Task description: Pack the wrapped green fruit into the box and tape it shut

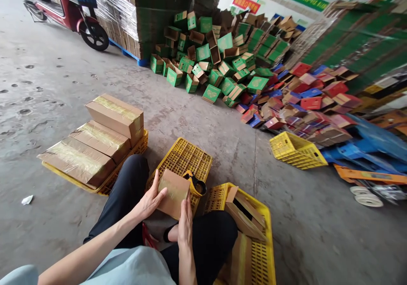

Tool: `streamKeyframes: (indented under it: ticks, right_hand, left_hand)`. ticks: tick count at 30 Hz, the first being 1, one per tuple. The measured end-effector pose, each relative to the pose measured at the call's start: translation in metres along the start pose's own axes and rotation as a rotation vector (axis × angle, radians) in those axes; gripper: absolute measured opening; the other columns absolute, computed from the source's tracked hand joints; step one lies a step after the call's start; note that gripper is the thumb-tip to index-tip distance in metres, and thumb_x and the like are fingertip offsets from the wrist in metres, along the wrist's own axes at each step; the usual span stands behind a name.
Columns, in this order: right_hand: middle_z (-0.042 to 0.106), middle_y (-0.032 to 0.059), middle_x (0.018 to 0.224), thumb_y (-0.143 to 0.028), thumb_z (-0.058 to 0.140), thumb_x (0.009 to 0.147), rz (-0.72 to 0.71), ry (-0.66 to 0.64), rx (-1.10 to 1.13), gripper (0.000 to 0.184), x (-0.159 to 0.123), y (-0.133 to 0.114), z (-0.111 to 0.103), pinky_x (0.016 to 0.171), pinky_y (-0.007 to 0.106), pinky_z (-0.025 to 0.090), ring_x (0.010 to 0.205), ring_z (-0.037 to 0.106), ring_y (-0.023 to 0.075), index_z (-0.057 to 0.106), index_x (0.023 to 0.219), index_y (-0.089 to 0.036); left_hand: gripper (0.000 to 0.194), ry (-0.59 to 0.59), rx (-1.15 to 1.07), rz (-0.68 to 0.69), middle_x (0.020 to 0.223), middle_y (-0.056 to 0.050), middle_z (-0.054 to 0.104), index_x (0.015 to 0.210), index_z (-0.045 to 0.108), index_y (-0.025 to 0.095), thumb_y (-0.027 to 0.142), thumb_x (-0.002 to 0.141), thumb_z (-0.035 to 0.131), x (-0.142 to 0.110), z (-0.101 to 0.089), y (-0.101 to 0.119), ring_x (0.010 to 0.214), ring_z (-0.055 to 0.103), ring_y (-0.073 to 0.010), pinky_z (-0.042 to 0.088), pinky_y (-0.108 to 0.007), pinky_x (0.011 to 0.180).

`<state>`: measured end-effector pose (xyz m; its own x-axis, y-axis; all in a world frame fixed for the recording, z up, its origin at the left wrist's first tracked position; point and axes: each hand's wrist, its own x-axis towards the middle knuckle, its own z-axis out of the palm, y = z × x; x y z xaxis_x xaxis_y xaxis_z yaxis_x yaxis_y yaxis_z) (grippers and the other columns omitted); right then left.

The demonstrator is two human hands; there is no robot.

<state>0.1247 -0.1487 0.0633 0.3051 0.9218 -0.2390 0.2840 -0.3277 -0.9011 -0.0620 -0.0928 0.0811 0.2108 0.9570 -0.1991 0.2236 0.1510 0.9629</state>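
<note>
Between my two palms, above my lap, is a small brown cardboard box (173, 194) with tape across its top. My left hand (150, 199) presses on its left side, thumb over the near edge. On the right side lies my right hand (185, 223), fingers pointing away from me. Just beyond the box, a yellow-and-black tape dispenser (196, 184) rests on an upturned yellow crate (187, 153). By my right knee, a yellow crate (265, 251) holds an open cardboard box (244, 215) and another taped carton (241, 255).
Several taped cartons (95, 143) fill a yellow crate (68, 179) at my left. Ahead lies a heap of green boxes (203, 52), with red and blue boxes (305, 98) beside it. Another yellow crate (297, 151) stands to the right. A red scooter (68, 14) is parked back left.
</note>
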Motion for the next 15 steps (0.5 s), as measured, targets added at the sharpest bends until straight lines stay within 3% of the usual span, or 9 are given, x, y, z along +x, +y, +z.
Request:
streamKeyframes:
  ticks: [3, 5, 10, 15]
  right_hand:
    - [0.046, 0.0106, 0.164, -0.065, 0.036, 0.104, -0.024, -0.005, 0.02, 0.074, -0.009, -0.011, 0.008, 0.126, 0.047, 0.035, 0.155, 0.037, 0.0281, 0.043, 0.16, -0.017]
    - [0.042, 0.0102, 0.166, -0.061, 0.035, 0.106, -0.081, -0.002, -0.018, 0.071, -0.016, -0.018, 0.008, 0.127, 0.047, 0.035, 0.156, 0.035, 0.028, 0.039, 0.162, -0.018]
    - [0.026, 0.0093, 0.173, -0.058, 0.034, 0.108, -0.293, 0.02, -0.245, 0.071, -0.026, -0.019, 0.006, 0.127, 0.054, 0.033, 0.16, 0.025, 0.0308, 0.024, 0.167, -0.021]
    - [0.023, 0.011, 0.173, -0.054, 0.035, 0.109, -0.451, -0.008, -0.451, 0.07, -0.005, -0.008, 0.021, 0.125, 0.057, 0.036, 0.16, 0.022, 0.0331, 0.02, 0.168, -0.019]
  left_hand:
    - [0.095, 0.006, -0.078, -0.053, 0.168, -0.011, 0.038, 0.17, 0.009, 0.022, 0.068, 0.098, 0.051, -0.004, -0.004, 0.005, 0.154, 0.039, -0.0306, 0.027, -0.049, 0.129]
    - [0.092, 0.002, -0.143, -0.061, 0.164, -0.009, 0.046, 0.168, 0.02, 0.025, 0.067, 0.096, 0.057, -0.004, -0.006, 0.005, 0.15, 0.045, -0.0312, 0.032, -0.046, 0.127]
    - [0.081, -0.035, -0.316, -0.113, 0.162, -0.009, 0.048, 0.161, 0.037, 0.022, 0.071, 0.098, 0.048, 0.015, 0.008, -0.014, 0.148, 0.048, -0.0296, 0.038, -0.04, 0.123]
    - [0.093, -0.05, -0.122, -0.147, 0.159, -0.014, 0.051, 0.155, 0.046, 0.015, 0.083, 0.092, 0.041, 0.058, 0.013, -0.047, 0.148, 0.048, -0.0308, 0.033, -0.04, 0.126]
